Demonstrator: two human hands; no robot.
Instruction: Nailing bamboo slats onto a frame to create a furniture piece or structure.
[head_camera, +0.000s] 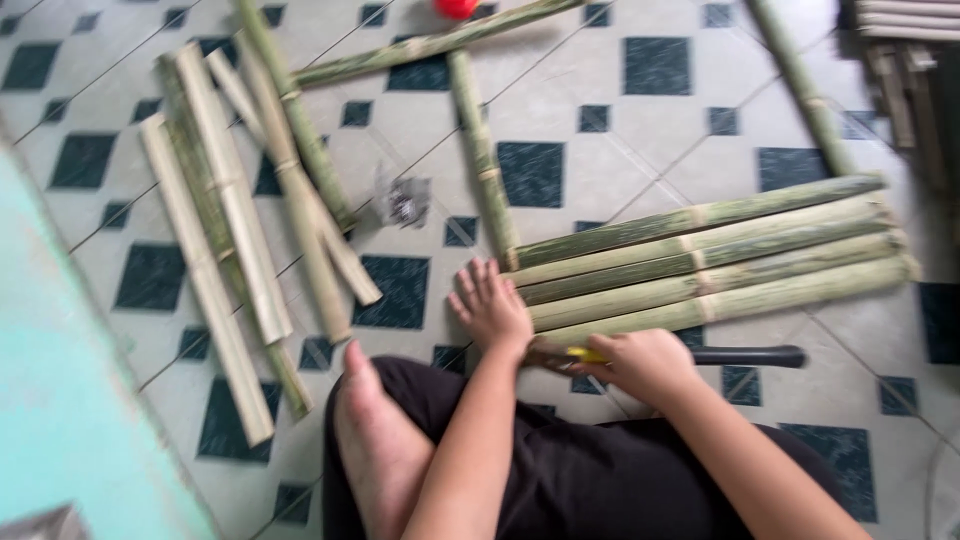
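Several split green bamboo slats (700, 265) lie side by side on the tiled floor in front of me. My left hand (490, 305) rests flat with fingers spread on the floor at their left ends. My right hand (640, 362) is closed around a tool with a yellow part (585, 354) and a long dark handle (750, 356), right beside the nearest slat. My bare foot (375, 430) and dark-clad legs are at the bottom.
A loose pile of pale split bamboo strips (235, 220) lies at the left. Single bamboo poles (480, 150) cross the floor at the top, near a red object (456, 8). A small clear bag (403, 200) lies between. A turquoise surface (60, 400) borders the left.
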